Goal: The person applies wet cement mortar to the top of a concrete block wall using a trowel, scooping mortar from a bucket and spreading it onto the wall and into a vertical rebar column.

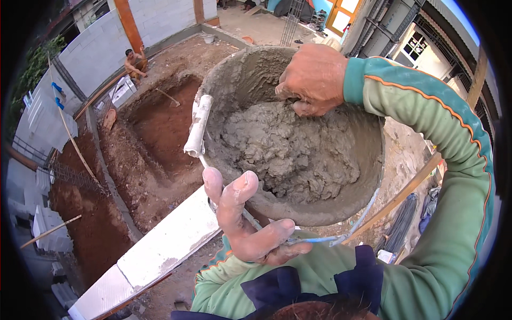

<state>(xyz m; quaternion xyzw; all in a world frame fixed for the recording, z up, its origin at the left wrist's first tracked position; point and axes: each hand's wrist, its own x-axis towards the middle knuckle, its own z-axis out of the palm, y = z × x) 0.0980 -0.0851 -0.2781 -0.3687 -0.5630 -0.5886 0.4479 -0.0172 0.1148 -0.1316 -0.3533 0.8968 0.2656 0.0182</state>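
Outdoors, wet grey mortar (290, 152) is contained in a bucket (338, 214). Toward its far-right edge, the right hand (314, 80) is clenched; whether anything is gripped cannot be told. By the near-left edge, the left hand (242, 221) is held unclenched, fingers spread.

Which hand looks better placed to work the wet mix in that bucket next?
Probably the right: the right hand is curled over the grey mix, within the bucket's mouth. The left hand is by the near edge, fingers spread.
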